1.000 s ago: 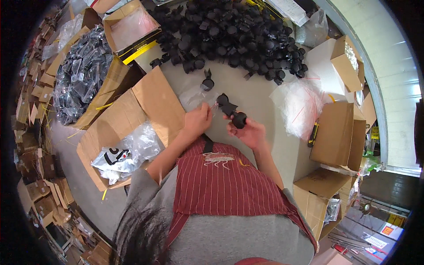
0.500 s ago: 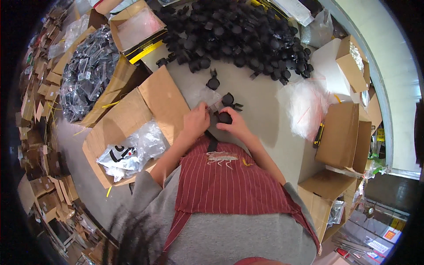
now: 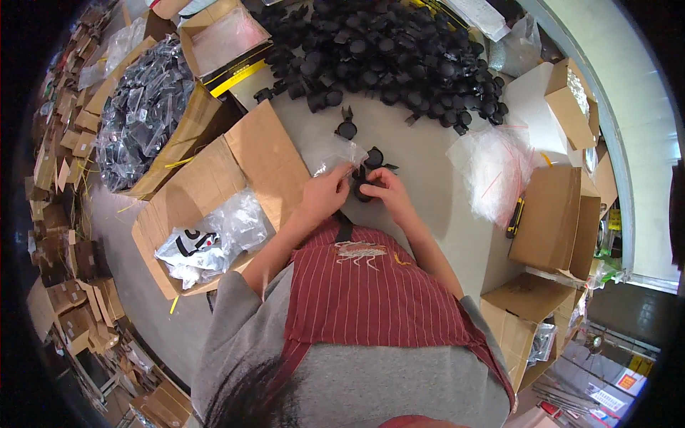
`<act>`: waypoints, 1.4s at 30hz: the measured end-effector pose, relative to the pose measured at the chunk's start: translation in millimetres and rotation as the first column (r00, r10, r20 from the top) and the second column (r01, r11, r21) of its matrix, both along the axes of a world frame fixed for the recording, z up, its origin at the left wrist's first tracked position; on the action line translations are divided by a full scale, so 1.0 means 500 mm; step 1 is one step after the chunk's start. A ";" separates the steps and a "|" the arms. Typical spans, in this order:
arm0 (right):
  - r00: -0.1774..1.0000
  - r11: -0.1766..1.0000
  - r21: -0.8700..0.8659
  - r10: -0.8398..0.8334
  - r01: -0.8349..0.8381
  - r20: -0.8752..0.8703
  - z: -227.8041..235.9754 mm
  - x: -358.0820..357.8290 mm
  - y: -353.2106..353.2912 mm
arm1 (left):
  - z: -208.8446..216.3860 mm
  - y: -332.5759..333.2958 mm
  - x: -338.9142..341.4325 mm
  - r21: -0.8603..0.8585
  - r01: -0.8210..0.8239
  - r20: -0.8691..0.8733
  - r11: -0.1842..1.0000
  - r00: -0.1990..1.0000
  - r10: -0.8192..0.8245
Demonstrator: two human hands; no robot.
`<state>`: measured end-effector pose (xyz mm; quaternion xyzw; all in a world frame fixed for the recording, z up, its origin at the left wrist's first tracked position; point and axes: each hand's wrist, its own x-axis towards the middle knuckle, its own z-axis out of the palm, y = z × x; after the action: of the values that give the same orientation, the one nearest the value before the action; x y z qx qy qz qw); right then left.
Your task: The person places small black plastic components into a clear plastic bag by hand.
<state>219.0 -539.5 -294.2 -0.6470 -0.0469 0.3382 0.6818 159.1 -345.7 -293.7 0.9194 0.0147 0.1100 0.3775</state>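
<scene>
My left hand (image 3: 327, 191) is closed, pinching a small clear plastic bag (image 3: 332, 153) that spreads out past its fingertips. Close beside it, my right hand (image 3: 392, 195) grips a black plastic part with a rounded body (image 3: 362, 189); the fingers partly cover it. Just beyond the fingers lies another black part (image 3: 374, 157) with a round head and thin prongs. A third one (image 3: 347, 129) rests a little farther off. Whether the held part touches the bag's opening I cannot make out.
A large heap of black parts (image 3: 385, 60) fills the far side of the table (image 3: 424, 171). Flat clear bags (image 3: 492, 175) lie at the right, near a yellow-black cutter (image 3: 514, 219) and cardboard boxes (image 3: 546, 221). At the left stand an open carton (image 3: 264, 153) and a carton of bagged parts (image 3: 146, 114).
My right hand has turned and drawn the black part closer to my left hand. The left hand has shifted slightly right with the bag, which now lies more spread out.
</scene>
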 end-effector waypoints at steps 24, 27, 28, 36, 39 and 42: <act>0.985 0.988 -0.074 -0.145 0.138 -0.097 0.044 -0.002 -0.039 | -0.014 -0.006 -0.001 0.185 -0.039 0.000 0.982 0.999 0.040; 0.999 0.912 -0.410 0.035 -0.024 0.020 0.054 0.000 -0.055 | -0.014 -0.006 0.002 0.180 -0.008 -0.014 0.984 1.000 0.011; 0.999 0.913 -0.408 0.034 -0.023 0.021 0.052 0.000 -0.059 | -0.014 -0.006 0.002 0.180 0.003 -0.030 0.984 1.000 0.002; 0.994 0.993 0.094 -0.058 0.067 -0.095 0.076 -0.010 -0.061 | 0.008 -0.019 0.001 0.212 0.088 -0.040 0.973 0.996 -0.081; 0.991 0.996 -0.005 0.090 -0.091 -0.095 0.069 0.007 -0.078 | 0.013 -0.021 0.001 0.227 0.120 -0.022 0.967 0.993 -0.118; 0.977 0.972 -0.099 0.212 -0.213 -0.023 0.077 0.017 -0.083 | 0.010 -0.018 0.003 0.228 0.130 -0.006 0.965 0.991 -0.132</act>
<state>227.3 -581.1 -255.6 -0.6699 -0.0943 0.4151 0.6083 160.4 -354.9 -288.7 0.9550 -0.0607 0.0902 0.2760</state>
